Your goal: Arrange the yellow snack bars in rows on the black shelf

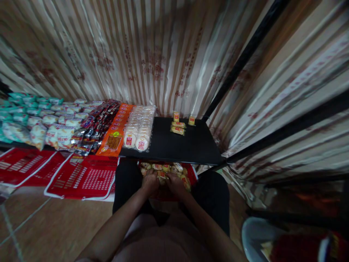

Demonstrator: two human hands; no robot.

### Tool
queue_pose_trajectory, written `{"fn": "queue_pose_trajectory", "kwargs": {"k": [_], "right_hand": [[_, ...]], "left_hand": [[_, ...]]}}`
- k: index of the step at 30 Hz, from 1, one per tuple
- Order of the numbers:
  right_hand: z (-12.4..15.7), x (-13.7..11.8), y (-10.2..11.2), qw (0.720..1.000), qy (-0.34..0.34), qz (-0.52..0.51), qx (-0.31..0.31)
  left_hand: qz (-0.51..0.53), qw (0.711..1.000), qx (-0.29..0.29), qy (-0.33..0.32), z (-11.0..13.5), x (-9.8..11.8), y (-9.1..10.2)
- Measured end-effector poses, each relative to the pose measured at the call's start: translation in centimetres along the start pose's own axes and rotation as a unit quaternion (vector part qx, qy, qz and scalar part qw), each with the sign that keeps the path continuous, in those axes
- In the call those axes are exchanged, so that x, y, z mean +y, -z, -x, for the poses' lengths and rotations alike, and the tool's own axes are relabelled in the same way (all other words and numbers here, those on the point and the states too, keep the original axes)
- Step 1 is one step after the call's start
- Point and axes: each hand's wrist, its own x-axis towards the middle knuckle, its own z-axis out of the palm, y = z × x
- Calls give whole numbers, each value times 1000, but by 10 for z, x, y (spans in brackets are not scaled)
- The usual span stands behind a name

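My left hand (150, 182) and my right hand (176, 183) are down among small yellow-wrapped snack packets (166, 167) in a red basket (194, 172) between my knees. The fingers of both hands curl in against packets, their tips partly hidden; each looks closed on a packet. On the black shelf (188, 145) just beyond, more yellow-wrapped snack packets (178, 130) lie in a small group, two flat and two standing at the back.
Left along the shelf lie clear-wrapped round crackers (135, 134), orange snack bags (113, 136), dark packets (92, 133), white bags (60, 135) and green bags (20, 118). Red baskets (89, 178) stand below. A striped curtain (152, 54) hangs behind; a pale tub (252, 233) is at right.
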Motion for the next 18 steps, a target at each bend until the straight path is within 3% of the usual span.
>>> {"fn": "queue_pose_trajectory", "kwargs": {"k": [6,13,18], "right_hand": [[-13,10,4,998,-18,-16,65],[-51,6,-3,993,-86,74,-16],[-61,3,-11,992,-98,80,-4]], "left_hand": [[-28,998,-61,17,-8,-1,-9],[-33,994,-100,32,-14,-4,-21],[-45,990,-135,-4,-14,-6,-20]]}}
